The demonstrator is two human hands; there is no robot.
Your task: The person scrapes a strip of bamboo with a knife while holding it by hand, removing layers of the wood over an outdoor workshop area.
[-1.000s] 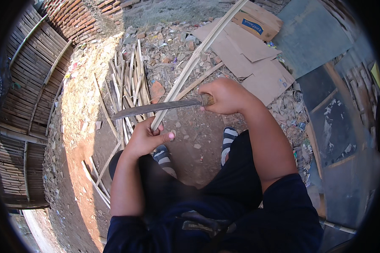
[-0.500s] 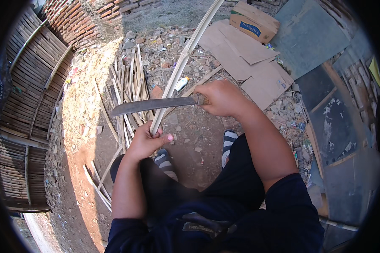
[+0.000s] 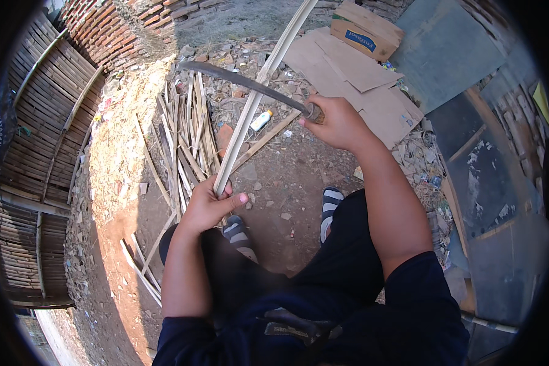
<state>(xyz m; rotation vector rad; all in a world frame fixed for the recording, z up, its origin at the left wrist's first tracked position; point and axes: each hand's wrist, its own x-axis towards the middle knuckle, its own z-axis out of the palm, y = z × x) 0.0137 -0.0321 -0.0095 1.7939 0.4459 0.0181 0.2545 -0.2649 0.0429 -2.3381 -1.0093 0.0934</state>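
Cream slat [image 3: 244, 125] slants away rightward, left hand [image 3: 211, 204] pinching its near end, right hand [image 3: 337, 122] clutching a machete [image 3: 229, 74] kinda crosswise.

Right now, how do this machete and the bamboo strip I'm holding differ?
The machete is dark, the bamboo strip pale. From your hands, the machete slants up-left, the strip up-right. Your right hand holds the machete, your left hand the strip. Both are long and narrow.
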